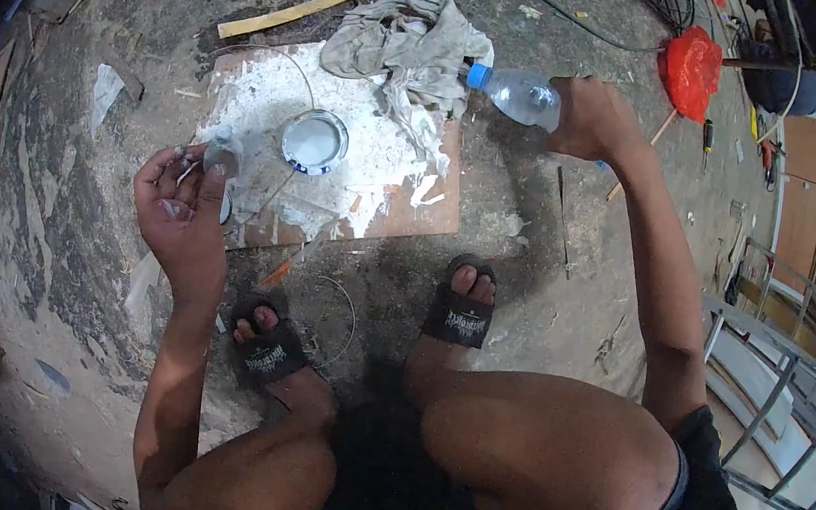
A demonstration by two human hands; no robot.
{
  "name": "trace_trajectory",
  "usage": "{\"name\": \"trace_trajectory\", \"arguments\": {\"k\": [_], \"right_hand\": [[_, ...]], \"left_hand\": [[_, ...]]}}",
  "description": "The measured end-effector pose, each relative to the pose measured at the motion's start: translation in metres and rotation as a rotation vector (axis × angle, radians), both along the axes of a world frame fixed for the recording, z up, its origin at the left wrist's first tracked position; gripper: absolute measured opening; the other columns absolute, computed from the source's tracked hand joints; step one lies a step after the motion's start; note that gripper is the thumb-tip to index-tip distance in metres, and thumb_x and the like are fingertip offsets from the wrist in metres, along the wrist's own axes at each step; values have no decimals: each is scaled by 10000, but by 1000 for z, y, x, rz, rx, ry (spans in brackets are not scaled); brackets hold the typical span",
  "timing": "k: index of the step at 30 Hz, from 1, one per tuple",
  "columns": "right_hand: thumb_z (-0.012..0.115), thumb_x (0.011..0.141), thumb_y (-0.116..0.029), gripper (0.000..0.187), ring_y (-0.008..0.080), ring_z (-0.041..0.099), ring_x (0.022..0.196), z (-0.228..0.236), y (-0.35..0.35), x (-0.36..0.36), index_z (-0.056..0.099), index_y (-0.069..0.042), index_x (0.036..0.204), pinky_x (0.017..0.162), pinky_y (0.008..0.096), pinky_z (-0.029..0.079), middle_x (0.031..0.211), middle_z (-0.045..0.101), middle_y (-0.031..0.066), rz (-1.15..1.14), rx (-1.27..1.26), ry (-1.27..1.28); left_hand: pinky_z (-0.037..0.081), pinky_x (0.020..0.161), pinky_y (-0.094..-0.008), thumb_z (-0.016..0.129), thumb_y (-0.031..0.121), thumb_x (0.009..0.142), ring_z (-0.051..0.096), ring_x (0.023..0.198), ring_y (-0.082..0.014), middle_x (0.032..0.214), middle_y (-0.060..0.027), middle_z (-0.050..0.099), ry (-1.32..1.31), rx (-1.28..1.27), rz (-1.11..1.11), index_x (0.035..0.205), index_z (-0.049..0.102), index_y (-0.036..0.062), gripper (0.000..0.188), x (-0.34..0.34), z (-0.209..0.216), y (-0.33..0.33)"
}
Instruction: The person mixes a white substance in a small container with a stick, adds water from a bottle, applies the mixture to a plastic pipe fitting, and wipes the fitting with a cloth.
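In my right hand [597,118] is a clear plastic bottle [524,98], tilted nearly on its side. Its blue cap [479,77] is on and points left. My left hand [183,199] closes round a small, clear greyish container [223,151], held upright between thumb and fingers; its exact kind is hard to make out. White smears mark these fingers. Between my hands stands an open round can [315,142] of white paint with a raised wire handle. It sits on a board [432,220] splashed with white. A crumpled grey rag [407,38] lies over the board's far edge.
Wooden strips [305,10] lie beyond the board. A red plastic bag [691,71] and a screwdriver [708,136] are at the far right. A metal frame [782,419] stands at the right. My sandalled feet [463,302] are just before the board.
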State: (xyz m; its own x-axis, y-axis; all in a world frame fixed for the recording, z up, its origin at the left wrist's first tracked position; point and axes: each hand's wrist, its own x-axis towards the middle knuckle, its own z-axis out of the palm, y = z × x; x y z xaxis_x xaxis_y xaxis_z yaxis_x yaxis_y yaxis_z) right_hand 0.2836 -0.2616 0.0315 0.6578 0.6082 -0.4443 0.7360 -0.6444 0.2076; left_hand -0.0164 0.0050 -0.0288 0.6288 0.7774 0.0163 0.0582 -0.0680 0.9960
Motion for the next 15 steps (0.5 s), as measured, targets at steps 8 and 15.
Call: {"name": "trace_trajectory", "arguments": {"k": [8, 15], "right_hand": [[693, 577, -228, 426, 362, 648, 841, -4, -1, 2, 654, -95, 980, 739, 449, 536, 870, 666, 182, 6, -11, -14], [691, 578, -226, 424, 357, 650, 836, 1, 1, 1, 665, -103, 982, 739, 443, 537, 870, 667, 186, 0, 5, 8]], "left_hand": [[461, 929, -337, 638, -10, 838, 553, 1059, -198, 1133, -143, 559, -28, -78, 39, 1176, 423, -1, 401, 0, 0, -2], [468, 923, -331, 593, -37, 855, 553, 1073, -229, 1130, -181, 548, 20, -4, 14, 1176, 386, -17, 383, 1, 1, 1]]}}
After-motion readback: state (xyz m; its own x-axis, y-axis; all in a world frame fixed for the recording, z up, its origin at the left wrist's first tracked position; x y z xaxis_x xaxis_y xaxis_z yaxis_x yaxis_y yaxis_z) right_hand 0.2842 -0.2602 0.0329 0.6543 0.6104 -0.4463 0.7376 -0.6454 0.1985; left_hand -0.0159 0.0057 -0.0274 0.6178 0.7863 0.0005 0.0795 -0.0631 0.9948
